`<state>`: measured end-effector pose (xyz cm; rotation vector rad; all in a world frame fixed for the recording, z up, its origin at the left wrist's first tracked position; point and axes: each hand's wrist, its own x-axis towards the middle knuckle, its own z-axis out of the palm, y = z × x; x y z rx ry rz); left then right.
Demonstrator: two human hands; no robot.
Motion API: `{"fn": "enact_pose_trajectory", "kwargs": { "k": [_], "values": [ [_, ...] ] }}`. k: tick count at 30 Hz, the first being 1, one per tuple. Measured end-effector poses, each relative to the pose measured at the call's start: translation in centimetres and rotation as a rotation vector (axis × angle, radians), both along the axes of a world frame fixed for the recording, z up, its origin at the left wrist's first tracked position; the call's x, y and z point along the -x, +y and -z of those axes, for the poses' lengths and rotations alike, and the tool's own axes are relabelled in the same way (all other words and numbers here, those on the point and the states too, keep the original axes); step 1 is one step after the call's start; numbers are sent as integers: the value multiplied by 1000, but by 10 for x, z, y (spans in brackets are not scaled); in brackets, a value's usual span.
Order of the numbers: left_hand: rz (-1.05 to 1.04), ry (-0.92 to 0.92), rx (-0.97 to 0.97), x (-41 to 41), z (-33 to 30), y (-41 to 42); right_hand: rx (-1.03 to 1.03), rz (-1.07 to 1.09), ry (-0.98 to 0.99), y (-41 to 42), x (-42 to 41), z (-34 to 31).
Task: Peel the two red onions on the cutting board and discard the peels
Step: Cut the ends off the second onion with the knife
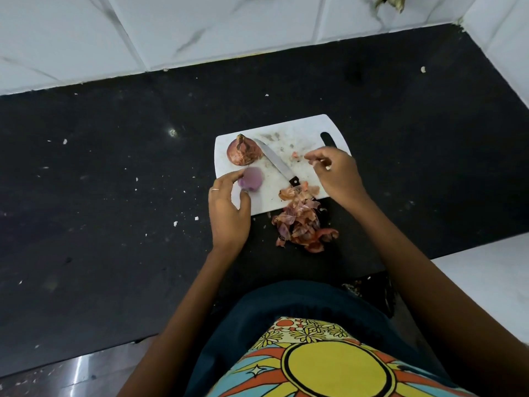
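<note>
— How's my feed?
— Even, soft light, a bit dim. One small glare spot on the bench [172, 132], another on the floor [80, 365].
— Blur?
— Peeled onion [250, 179] smeared. Wide-angle bend at my edges; wall tiles [200, 30] slant.

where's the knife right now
In the head view, the knife lies diagonally on the white cutting board, between the unpeeled onion and the right hand.

Bare forearms, ringed left hand [227, 209], dark sun-printed shirt [329, 353].
</note>
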<state>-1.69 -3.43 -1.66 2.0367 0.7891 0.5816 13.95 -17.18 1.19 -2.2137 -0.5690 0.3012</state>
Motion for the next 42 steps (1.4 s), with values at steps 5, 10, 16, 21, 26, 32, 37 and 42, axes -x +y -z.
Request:
{"fn": "enact_pose_trajectory", "kwargs": {
  "k": [5, 10, 16, 21, 26, 32, 37, 42],
  "values": [
    [200, 15, -81, -9, -4, -20, 332, -125, 128, -22, 3, 6],
    [429, 126, -140, -16, -2, -36, 361, -107, 186, -31, 16, 6],
    [502, 281, -57, -24, 8, -48, 348, -154, 262, -32, 26, 6],
    [584, 336, -136, -26, 12, -56, 330, -96, 227, -30, 26, 6],
    [701, 281, -220, -18, 20, -59, 359, -1, 145, -39, 17, 4],
    [874, 220, -248, -13, 15, -57, 423, -3, 154, -46, 8, 7],
    [712, 99, -218, -19, 11, -52, 429, -20, 55, -41, 5, 7],
    [385, -29, -256, -35, 5, -28, 114, -48, -8, -10, -1, -6]
  ]
}}
